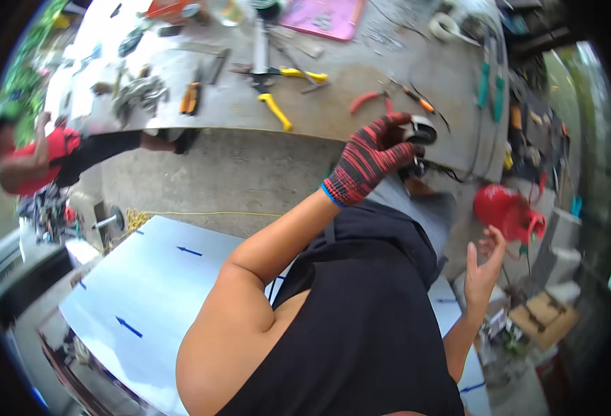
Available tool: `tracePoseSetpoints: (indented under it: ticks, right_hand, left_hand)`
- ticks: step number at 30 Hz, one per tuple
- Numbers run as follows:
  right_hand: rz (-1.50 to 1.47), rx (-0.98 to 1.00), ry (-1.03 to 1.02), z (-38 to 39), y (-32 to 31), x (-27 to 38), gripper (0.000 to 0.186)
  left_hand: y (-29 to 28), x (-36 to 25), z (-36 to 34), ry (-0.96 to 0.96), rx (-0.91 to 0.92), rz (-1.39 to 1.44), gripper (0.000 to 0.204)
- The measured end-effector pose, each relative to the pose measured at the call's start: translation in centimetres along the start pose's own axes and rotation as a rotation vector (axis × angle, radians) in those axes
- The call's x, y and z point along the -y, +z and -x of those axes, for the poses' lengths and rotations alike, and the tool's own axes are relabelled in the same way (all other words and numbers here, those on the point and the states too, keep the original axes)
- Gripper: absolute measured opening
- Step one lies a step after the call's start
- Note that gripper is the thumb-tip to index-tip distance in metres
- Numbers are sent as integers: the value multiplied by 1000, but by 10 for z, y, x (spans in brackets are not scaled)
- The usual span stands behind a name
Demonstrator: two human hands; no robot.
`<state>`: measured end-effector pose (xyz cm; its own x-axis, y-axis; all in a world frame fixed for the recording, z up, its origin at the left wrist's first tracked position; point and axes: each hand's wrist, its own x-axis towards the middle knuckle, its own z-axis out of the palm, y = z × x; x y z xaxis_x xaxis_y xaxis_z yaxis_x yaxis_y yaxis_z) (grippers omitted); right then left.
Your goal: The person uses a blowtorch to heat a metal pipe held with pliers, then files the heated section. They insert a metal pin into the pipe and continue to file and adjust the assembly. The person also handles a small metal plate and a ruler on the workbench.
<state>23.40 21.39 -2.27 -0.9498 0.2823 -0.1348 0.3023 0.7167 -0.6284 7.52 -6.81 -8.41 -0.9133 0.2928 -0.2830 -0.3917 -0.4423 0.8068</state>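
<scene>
My left hand (pixel 369 159), in a red-and-black striped glove, reaches over the near edge of the workbench (pixel 229 104). Its thumb and fingers close around a small round black-and-white roll (pixel 422 130), which looks like tape; blur hides its detail. Close by on the bench lie red-handled pliers (pixel 369 102) and a tool with an orange-and-black handle (pixel 416 98). My right hand (pixel 482 267) is bare, held low at my right side with its fingers apart and nothing in them. Beyond it stands a red rounded container (pixel 503 211).
Yellow-handled cutters (pixel 275 111), orange-handled pliers (pixel 191 97), a pink tray (pixel 323 17) and long teal-handled tools (pixel 484 83) lie on the bench. White sheets with blue arrows (pixel 160 277) lie behind me. Another person (pixel 49 152) is at the left. Blocks (pixel 562 239) stand on the right.
</scene>
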Motion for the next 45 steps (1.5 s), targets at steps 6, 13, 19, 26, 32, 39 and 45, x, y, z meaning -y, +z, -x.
tracePoseSetpoints:
  ticks: [6,13,19,26,32,39,45]
  right_hand:
    - [-9,106,-130,-15,19,15,49]
    - [17,166,-265,-30,22,36,49]
    - [46,227,-327,-32,27,42,49]
    - [87,337,-366,-30,37,39,49]
    - [158,364,-342,-32,49,28,47]
    - [198,410,-294,-33,59,16,45]
    - [257,423,-201,-25,62,9,44]
  left_hand:
    - [-105,-53,1,449,-543,-83,49]
    - [-142,-86,41,535,-823,-302,52]
    - [-163,-92,52,608,-974,-455,45]
    - [-251,-94,45,497,-968,-71,37]
    - [-346,-107,17,372,-1090,-123,35]
    - [-465,-103,-25,312,-1250,-379,38]
    - [-506,-104,-46,192,-1226,-658,36]
